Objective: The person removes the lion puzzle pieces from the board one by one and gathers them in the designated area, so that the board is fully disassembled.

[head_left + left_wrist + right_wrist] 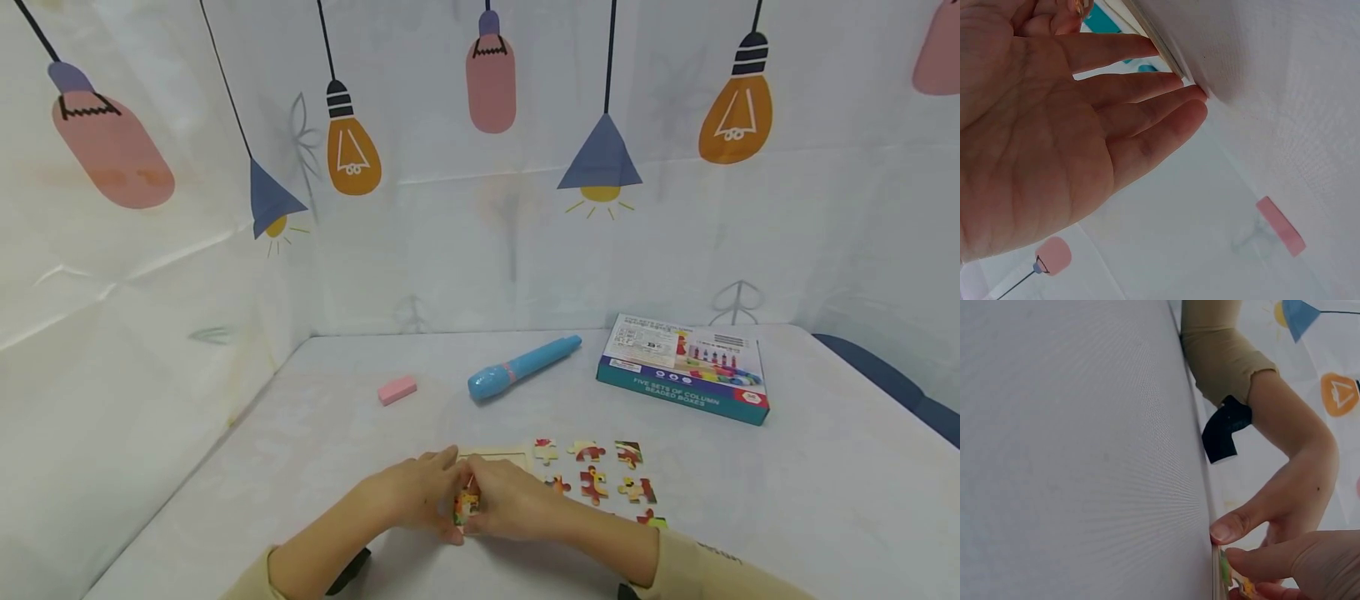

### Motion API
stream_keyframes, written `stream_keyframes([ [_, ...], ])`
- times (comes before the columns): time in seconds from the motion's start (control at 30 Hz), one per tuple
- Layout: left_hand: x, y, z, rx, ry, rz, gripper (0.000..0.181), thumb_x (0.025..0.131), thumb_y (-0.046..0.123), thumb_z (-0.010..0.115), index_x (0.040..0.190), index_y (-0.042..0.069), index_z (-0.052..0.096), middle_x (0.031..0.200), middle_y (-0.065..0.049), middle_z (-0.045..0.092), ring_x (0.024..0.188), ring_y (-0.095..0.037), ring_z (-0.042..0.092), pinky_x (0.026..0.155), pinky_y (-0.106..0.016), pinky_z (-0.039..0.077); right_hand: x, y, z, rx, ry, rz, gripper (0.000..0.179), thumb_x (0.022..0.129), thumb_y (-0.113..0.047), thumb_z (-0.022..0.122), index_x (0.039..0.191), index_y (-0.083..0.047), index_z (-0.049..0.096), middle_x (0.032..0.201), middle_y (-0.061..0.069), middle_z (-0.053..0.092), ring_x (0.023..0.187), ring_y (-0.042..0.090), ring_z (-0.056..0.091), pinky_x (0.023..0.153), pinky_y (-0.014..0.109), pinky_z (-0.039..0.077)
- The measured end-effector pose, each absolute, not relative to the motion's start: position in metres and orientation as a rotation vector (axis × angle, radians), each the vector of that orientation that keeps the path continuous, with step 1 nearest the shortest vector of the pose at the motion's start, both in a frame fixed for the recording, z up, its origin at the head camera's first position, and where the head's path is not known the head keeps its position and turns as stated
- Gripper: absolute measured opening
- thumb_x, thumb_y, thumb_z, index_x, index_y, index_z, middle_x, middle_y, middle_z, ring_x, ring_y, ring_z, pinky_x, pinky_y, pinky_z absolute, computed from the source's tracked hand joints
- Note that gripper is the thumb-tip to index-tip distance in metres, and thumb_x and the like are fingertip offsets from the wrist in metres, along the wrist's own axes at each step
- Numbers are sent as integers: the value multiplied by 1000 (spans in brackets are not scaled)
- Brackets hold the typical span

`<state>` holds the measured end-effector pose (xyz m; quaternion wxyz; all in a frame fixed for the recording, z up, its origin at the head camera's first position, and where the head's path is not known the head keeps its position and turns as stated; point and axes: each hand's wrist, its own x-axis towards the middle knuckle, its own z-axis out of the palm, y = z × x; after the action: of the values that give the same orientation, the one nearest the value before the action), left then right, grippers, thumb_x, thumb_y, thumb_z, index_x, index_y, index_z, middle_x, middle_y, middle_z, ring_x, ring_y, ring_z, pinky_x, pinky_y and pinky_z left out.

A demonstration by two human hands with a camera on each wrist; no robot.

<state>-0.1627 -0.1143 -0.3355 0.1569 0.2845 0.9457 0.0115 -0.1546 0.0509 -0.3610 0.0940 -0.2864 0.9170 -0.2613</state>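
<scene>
A shallow wooden puzzle tray (495,452) lies on the table in front of the person, partly covered by both hands. My left hand (423,492) spans its left side. Its fingers (1147,140) reach out straight with tips at the tray's edge in the left wrist view, and its thumb rests by the near edge. My right hand (517,500) bends over the tray, thumb and fingers pinching a colourful jigsaw piece (1246,587). Printed puzzle (465,504) shows between the hands. Several loose jigsaw pieces (593,483) lie in rows right of the tray.
Behind the tray lie a pink block (397,390) and a blue microphone-shaped toy (525,367). A flat game box (682,367) sits at the back right. A curtain (450,250) printed with lamps hangs behind the table. Dark blue furniture (885,375) shows past the right edge.
</scene>
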Motion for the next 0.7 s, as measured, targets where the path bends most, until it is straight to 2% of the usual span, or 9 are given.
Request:
stream_keyframes([
  [0.17, -163, -114, -335, 796, 2711, 41, 85, 66, 55, 72, 134, 10, 46, 142, -14, 35, 125, -32, 37, 95, -52, 35, -154, 53, -359, -930, 2688, -891, 32, 79, -15, 72, 103, -16, 50, 81, -11, 53, 70, 2, 49, 62, 18, 44],
  [0.23, -163, -114, -335, 792, 2715, 44, 85, 66, 55, 72, 133, 10, 47, 142, -14, 35, 125, -32, 37, 95, -52, 35, -154, 55, -359, -985, 2683, -926, 26, 81, -10, 68, 96, -18, 49, 78, -12, 53, 67, 1, 49, 60, 16, 43],
  [0.37, -163, -114, -335, 791, 2709, 61, 85, 67, 54, 72, 135, 12, 45, 142, -14, 34, 126, -33, 37, 95, -53, 35, -153, 57, -355, -1056, 2678, -949, 24, 82, -6, 66, 87, -20, 47, 77, -13, 55, 66, 0, 48, 58, 16, 43],
  [0.7, -159, -116, -334, 759, 2718, 125, 86, 66, 52, 75, 135, 10, 45, 143, -16, 33, 125, -36, 37, 94, -53, 35, -151, 55, -349, -1177, 2655, -899, 23, 80, -12, 71, 77, -20, 50, 69, -17, 49, 58, 0, 43, 52, 15, 39],
])
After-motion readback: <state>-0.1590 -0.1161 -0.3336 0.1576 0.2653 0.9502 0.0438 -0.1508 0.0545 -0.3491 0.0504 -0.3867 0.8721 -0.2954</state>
